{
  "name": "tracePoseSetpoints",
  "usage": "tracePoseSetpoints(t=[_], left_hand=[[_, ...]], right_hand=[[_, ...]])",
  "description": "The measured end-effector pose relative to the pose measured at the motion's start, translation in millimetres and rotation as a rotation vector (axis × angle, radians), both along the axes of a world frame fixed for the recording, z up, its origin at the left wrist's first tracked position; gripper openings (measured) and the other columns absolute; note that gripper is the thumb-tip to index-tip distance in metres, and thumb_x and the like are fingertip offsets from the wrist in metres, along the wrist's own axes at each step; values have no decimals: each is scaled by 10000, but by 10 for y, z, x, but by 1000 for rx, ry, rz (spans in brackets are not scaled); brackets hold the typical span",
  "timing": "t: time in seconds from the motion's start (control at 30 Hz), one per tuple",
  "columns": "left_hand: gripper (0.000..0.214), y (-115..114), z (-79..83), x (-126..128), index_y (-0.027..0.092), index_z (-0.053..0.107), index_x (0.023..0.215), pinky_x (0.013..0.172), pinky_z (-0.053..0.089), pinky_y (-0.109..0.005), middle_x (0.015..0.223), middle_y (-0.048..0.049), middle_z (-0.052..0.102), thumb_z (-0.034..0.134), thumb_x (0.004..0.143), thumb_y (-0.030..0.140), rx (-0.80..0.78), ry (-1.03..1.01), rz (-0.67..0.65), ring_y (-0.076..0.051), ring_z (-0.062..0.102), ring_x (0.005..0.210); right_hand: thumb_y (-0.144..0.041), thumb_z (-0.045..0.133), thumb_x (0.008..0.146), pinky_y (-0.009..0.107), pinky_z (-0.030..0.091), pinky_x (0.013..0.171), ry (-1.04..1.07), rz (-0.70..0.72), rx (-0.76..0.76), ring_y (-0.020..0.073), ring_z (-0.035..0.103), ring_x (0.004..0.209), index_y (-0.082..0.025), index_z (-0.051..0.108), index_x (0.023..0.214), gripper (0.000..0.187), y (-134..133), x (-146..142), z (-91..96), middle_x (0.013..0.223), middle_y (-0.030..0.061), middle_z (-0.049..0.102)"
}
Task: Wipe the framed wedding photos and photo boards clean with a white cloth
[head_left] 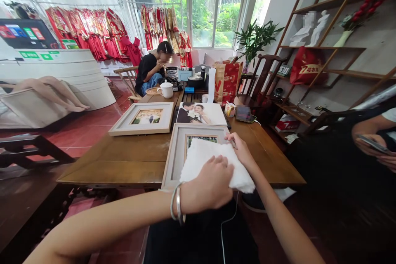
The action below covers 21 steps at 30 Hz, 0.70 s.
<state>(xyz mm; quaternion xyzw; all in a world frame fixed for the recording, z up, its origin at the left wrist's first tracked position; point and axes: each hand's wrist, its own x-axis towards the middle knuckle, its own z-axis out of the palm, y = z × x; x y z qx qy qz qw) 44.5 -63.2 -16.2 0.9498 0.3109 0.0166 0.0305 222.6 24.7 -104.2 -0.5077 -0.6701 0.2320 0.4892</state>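
A pale wooden picture frame (177, 148) lies flat at the near edge of the brown table (130, 161), partly covered by a white cloth (201, 156). My left hand (210, 183), with bangles on the wrist, is closed on the cloth and presses it onto the frame. My right hand (239, 150) rests on the frame's right edge with fingers curled on it. A second framed photo (144, 117) and a wedding photo print (201, 113) lie further back on the table.
A person sits at the far end (151, 70) behind a white teapot (167, 89), boxes and a red paper bag (227, 82). Another person's hands hold a phone at the right (373, 144). Wooden shelves stand right; red garments hang at the back.
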Motion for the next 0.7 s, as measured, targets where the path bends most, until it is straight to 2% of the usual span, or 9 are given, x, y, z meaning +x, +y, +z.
tracePoseSetpoints(t=[0.07,0.17,0.23,0.33,0.43,0.53,0.7], left_hand=[[491,-186,43,24,56,519,1200,1029,367,-412,1274,-205,531,561,762,274,4,35,-47,-306,470,1211],[596,-338,60,26,38,456,1272,1062,321,-466,1381,-236,426,581,771,334,39,67,-109,-333,377,1293],[604,-367,39,20,39,428,1305,1051,323,-510,1410,-244,391,570,791,322,56,102,-106,-346,359,1308],[567,-317,-23,27,27,422,1321,1015,349,-552,1401,-265,396,546,814,249,120,169,-23,-375,396,1282],[517,-140,-100,44,9,447,1306,1013,358,-533,1376,-276,425,526,822,174,206,221,102,-364,436,1258],[462,163,-164,41,37,473,1297,1015,360,-505,1366,-241,458,484,840,103,289,246,220,-326,444,1265],[506,679,-177,54,46,409,1360,1028,349,-492,1425,-219,395,451,859,99,346,238,297,-325,380,1313]], right_hand=[[-222,465,711,418,410,956,5,7,-21,237,539,1187,-256,411,781,94,29,25,-27,992,57,658],[-224,493,699,424,406,973,-11,20,-58,231,533,1205,-260,402,761,116,69,56,-47,968,36,669],[-218,499,695,429,409,973,-21,23,-68,234,535,1205,-260,401,758,124,71,60,-43,963,37,671],[-215,479,714,443,411,973,-21,3,-47,240,538,1200,-257,415,782,103,32,30,-17,994,56,666],[-194,455,718,462,392,988,-24,-32,-26,246,538,1198,-253,410,787,101,-13,-17,10,1006,71,662],[-178,441,718,467,376,996,-37,-53,-37,247,536,1201,-251,397,780,105,-27,-48,22,1007,81,664],[-166,434,722,451,376,992,-42,-59,-39,238,534,1204,-252,401,789,114,-19,-52,15,1022,82,666]])
